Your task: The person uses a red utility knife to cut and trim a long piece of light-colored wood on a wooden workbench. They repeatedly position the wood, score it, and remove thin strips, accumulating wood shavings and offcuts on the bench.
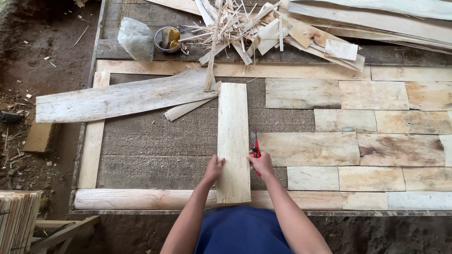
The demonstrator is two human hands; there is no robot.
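Seen from above, a person in a blue garment leans over a low wooden frame whose bed is a grey-brown fibrous mat [155, 141], partly covered with pale veneer sheets. In the centre of the frame a tall, narrow veneer strip [233, 141] lies upright, its lower end resting over the frame's bottom rail [141, 199]. The left hand [214, 169] presses flat against the strip's lower left edge, fingers together and laid on the wood, gripping nothing. The right hand [262, 163] sits just beside the strip's lower right edge, closed around a red-handled cutter [255, 148] whose blade end points up along that edge. To the right of the strip, rows of rectangular veneer pieces [372, 141] lie edge to edge, filling the right half of the frame. At the left, a long weathered plank [122, 99] lies at a slight slant across the frame's left rail. At the upper centre sits a heap of splintered offcuts [245, 28], and to its left a small round tin [167, 40] beside a crumpled clear plastic bag [135, 40]. Bare soil [37, 56] fills the left side.
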